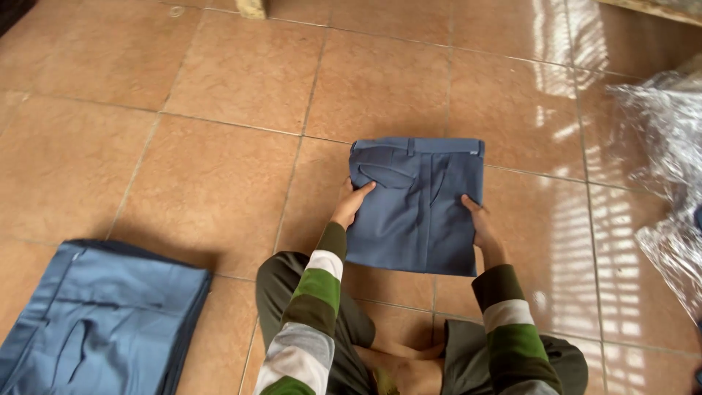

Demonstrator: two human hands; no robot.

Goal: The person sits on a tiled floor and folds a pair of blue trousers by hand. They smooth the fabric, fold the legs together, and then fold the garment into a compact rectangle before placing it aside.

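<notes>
— Head view: folded blue trousers (pixel 415 205) flat on terracotta floor tiles (pixel 219 161), waistband away, just ahead of crossed legs (pixel 351 329).

— Hands?

— Left hand (pixel 351 202) clasping the left edge, fingers curled over the cloth near the pocket. Right hand (pixel 479 219) gripping the right edge likewise.

— Elsewhere?

— Stack of folded blue trousers (pixel 102 322) lower left, well apart. Crinkled clear plastic wrap (pixel 662 146) far right, striped sleeves (pixel 314 292) on both arms.

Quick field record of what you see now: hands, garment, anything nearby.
left hand: gripping left edge of folded blue trousers
right hand: gripping their right edge
trousers: folded, flat on tiled floor, waistband away from person
stack of blue trousers: lower left, apart
clear plastic wrap: far right
</notes>
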